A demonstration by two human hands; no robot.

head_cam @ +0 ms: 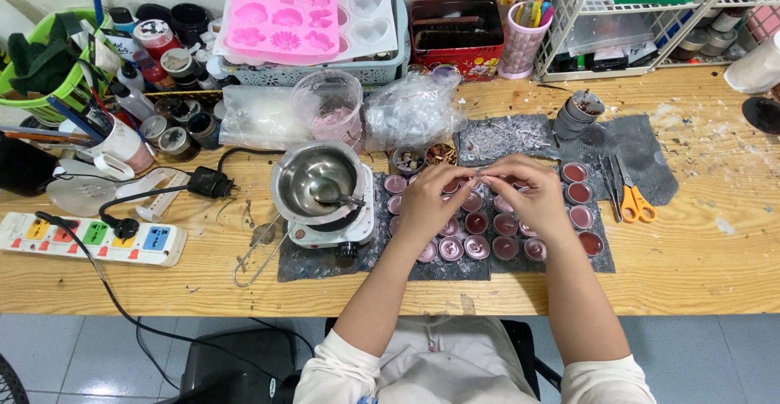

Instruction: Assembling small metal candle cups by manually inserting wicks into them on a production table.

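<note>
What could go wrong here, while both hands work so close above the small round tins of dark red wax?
The left hand and right hand meet over the small round tins of dark red wax, which sit tightly packed; a wrist could perhaps knock one over. The steel melting pot on its small white heater stands right beside the left forearm and might be bumped. The orange-handled scissors lie near the right hand.

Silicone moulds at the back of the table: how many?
2: a pink flower mould on the basket, and a white heart mould beside it, partly under it. Others may be hidden.
</note>
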